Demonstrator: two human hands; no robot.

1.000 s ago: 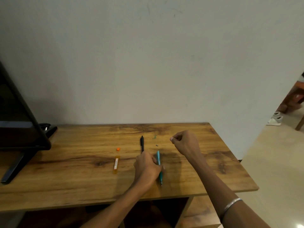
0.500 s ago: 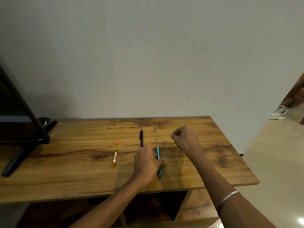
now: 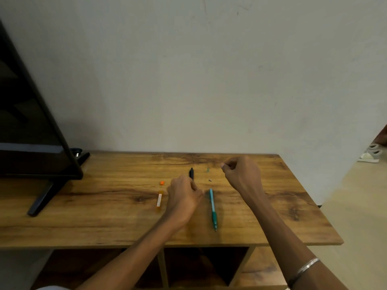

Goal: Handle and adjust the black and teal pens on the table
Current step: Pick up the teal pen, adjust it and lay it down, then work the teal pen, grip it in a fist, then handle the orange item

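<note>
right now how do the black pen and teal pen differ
The black pen is partly hidden under the left hand, which is closing on it; the teal pen lies fully visible, untouched. The black pen sits farther back; the teal pen nearer the front edge. Both lie roughly front-to-back on the table.

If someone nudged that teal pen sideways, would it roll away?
Probably a little: the teal pen looks slim and round, lying flat on the smooth wooden table. Any clip might stop it, but none is clearly visible. It looks light and stiff, so easy to push.
</note>
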